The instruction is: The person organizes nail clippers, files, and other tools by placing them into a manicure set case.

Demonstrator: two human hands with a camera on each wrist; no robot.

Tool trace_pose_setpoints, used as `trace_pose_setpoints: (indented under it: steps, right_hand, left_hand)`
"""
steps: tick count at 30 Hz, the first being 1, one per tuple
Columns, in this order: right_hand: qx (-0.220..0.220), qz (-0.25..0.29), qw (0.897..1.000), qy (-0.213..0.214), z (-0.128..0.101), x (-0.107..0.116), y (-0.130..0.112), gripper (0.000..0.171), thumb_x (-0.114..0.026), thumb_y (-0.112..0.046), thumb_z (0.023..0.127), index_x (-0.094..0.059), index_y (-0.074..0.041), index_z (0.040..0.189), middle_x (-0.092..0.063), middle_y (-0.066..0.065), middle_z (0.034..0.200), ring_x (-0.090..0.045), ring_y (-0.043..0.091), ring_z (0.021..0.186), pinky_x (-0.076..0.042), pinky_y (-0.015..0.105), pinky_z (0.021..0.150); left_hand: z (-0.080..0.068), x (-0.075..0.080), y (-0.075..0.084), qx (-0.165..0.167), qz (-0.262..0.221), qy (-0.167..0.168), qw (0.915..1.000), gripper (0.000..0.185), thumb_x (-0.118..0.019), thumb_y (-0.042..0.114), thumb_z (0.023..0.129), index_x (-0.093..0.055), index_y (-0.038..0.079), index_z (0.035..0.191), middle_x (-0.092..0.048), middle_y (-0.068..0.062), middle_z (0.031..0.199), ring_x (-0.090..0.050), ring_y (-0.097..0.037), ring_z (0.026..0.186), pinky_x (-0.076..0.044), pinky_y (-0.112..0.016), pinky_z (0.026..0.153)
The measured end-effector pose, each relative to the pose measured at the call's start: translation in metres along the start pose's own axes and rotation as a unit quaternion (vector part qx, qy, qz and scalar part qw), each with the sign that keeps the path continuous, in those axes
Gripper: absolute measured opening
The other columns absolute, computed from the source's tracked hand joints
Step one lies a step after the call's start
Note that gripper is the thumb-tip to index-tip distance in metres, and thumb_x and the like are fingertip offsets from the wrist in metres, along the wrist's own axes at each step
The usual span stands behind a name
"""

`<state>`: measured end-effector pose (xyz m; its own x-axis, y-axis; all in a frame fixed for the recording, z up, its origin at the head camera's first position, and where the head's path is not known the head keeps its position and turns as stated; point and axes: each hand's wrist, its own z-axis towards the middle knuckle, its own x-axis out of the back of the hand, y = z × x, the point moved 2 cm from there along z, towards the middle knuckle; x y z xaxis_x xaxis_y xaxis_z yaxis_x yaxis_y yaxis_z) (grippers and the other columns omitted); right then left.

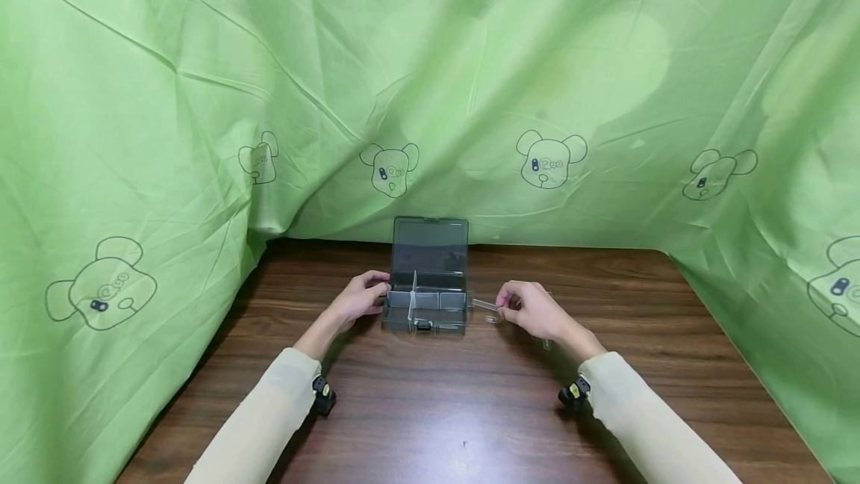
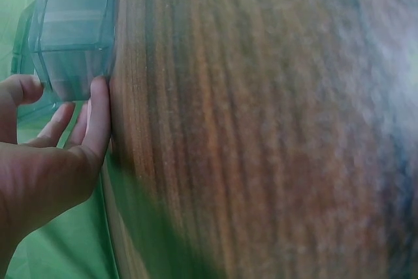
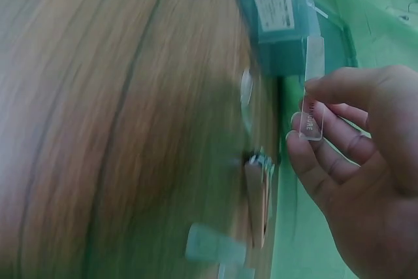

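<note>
A grey box [image 1: 426,303] with its lid up sits at the back middle of the desk [image 1: 470,409], close to the green cloth [image 1: 201,133] that walls in the back and both sides; the front half of the desk lies open. The left hand [image 1: 359,299] grips the box's left end, fingers [image 2: 98,115] curled against it. The right hand [image 1: 531,308] pinches a clear strip [image 3: 313,96] between thumb and fingertips, just right of the box. A few small clear pieces [image 3: 251,187] lie on the desk by that hand, too blurred to identify. The box's compartments are hard to make out.
</note>
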<state>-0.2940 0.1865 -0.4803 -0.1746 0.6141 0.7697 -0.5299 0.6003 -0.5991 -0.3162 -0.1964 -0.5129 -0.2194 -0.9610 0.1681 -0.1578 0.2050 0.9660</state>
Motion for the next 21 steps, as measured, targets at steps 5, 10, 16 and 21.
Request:
trace_pose_setpoints:
  steps: [5, 10, 16, 21]
  right_hand:
    - [0.007, 0.015, 1.0, 0.0, 0.01, -0.007, -0.013, 0.01, -0.077, -0.004, 0.092, -0.07, -0.011, 0.091, -0.065, -0.009, 0.083, -0.062, 0.009, 0.079, -0.055, 0.028, 0.072]
    - [0.014, 0.023, 1.0, 0.002, 0.018, -0.013, -0.022, 0.018, -0.079, -0.002, 0.09, -0.07, -0.017, 0.089, -0.066, -0.01, 0.082, -0.062, 0.008, 0.078, -0.054, 0.027, 0.072]
    - [0.016, 0.035, 0.999, -0.003, 0.026, -0.021, -0.032, 0.017, -0.078, -0.002, 0.091, -0.069, -0.016, 0.09, -0.066, -0.009, 0.082, -0.063, 0.009, 0.078, -0.056, 0.028, 0.073]
    - [0.019, 0.044, 0.999, -0.003, 0.032, -0.026, -0.041, 0.016, -0.078, -0.003, 0.093, -0.069, -0.016, 0.09, -0.067, -0.009, 0.082, -0.063, 0.009, 0.079, -0.056, 0.027, 0.073]
  left_hand:
    - [0.002, 0.0, -0.001, 0.0, 0.0, -0.001, 1.0, 0.046, -0.053, 0.014, 0.107, -0.048, -0.002, 0.15, -0.058, -0.025, 0.138, -0.063, -0.036, 0.126, -0.057, -0.049, 0.102]
    - [0.003, 0.0, -0.001, 0.0, -0.004, 0.0, 1.0, 0.046, -0.054, 0.013, 0.107, -0.048, -0.002, 0.15, -0.057, -0.025, 0.139, -0.061, -0.037, 0.129, -0.057, -0.049, 0.102]
    - [0.004, -0.001, -0.002, -0.002, -0.005, -0.001, 1.0, 0.046, -0.054, 0.013, 0.106, -0.049, -0.002, 0.149, -0.056, -0.026, 0.14, -0.061, -0.037, 0.129, -0.057, -0.048, 0.101]
    - [0.003, 0.0, -0.003, 0.0, -0.005, 0.002, 1.0, 0.046, -0.054, 0.013, 0.107, -0.049, -0.002, 0.149, -0.056, -0.026, 0.14, -0.061, -0.037, 0.128, -0.057, -0.049, 0.101]
